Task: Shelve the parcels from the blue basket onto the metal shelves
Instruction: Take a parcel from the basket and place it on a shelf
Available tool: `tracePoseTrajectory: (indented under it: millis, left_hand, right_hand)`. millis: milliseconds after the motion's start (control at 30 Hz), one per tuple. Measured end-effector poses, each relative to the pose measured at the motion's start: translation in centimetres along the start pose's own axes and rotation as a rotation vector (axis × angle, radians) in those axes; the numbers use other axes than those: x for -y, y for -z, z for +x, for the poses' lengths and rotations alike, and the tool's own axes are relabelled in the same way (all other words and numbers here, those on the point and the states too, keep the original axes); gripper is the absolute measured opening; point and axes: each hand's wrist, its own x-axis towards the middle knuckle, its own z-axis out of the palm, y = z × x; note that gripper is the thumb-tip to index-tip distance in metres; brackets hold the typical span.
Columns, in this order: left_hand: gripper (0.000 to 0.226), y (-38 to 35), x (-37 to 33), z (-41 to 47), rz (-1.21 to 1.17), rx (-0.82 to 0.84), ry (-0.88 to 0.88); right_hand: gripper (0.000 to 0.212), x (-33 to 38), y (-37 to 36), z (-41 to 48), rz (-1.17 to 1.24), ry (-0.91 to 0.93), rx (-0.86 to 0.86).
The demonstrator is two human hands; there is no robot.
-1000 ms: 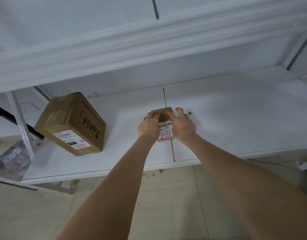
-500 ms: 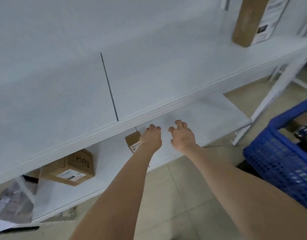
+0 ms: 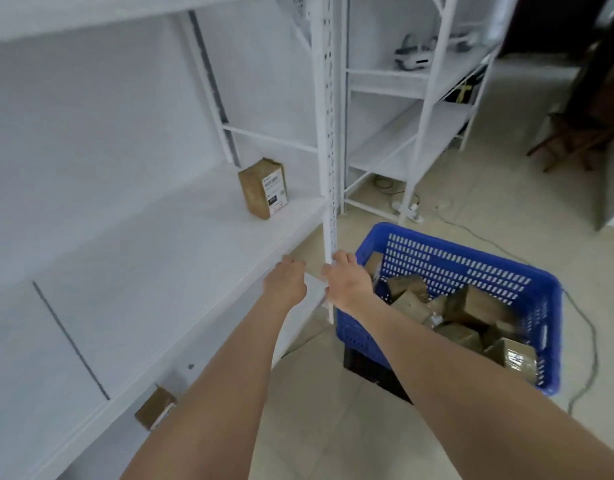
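The blue basket [image 3: 454, 271] sits on a black crate [image 3: 371, 374] on the tiled floor, and it holds a loose heap of brown cardboard parcels [image 3: 473, 303], some showing tape or labels. Both hands are stretched out just left of the basket's near-left corner. The right hand [image 3: 347, 284] is the closer of the two, level with the basket's rim, fingers loosely bent and thumb spread, with nothing in it. It lies in front of the perforated white post [image 3: 329, 133] that rises just left of the basket, but whether it touches that post cannot be told. The left hand [image 3: 286, 282] is one step further left of the basket, over the front edge of the metal shelves [image 3: 160, 254], its fingers gently curled and likewise empty. Up and to the left of the basket, beyond the post, a labelled parcel [image 3: 264, 188] stands upright on the middle shelf board near its right end. Down and far to the left of the basket, a small parcel [image 3: 156, 408] lies on the lower board, partly hidden by the left forearm. Behind the basket stands a second white shelving unit [image 3: 413, 133], with a power strip [image 3: 407, 209] on the floor at its foot. A grey cable [image 3: 591, 341] trails over the floor along the basket's right side.
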Motion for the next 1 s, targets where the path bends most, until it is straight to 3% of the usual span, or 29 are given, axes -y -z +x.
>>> tracePoseTrajectory:
  millis: [167, 467, 867, 1000]
  left_hand:
    - [0.044, 0.7, -6.3, 1.7, 0.065, -0.01, -0.162]
    - [0.037, -3.7, -16.2, 6.8, 0.068, 0.063, -0.299]
    - [0.029, -10.7, -27.9, 18.3, 0.058, 0.134, -0.163]
    - [0.04, -12.7, -28.8, 21.2, 0.045, 0.156, -0.104]
  right_hand:
    - [0.038, -5.8, 1.9, -1.7, 0.031, -0.146, -0.024]
    - [0.032, -16.7, 0.9, -1.9, 0.087, -0.288, -0.007]
    - [0.037, -34.6, -3.8, 5.7, 0.082, -0.236, 0.113]
    - [0.038, -37.5, -5.6, 8.5, 0.081, -0.219, 0.168]
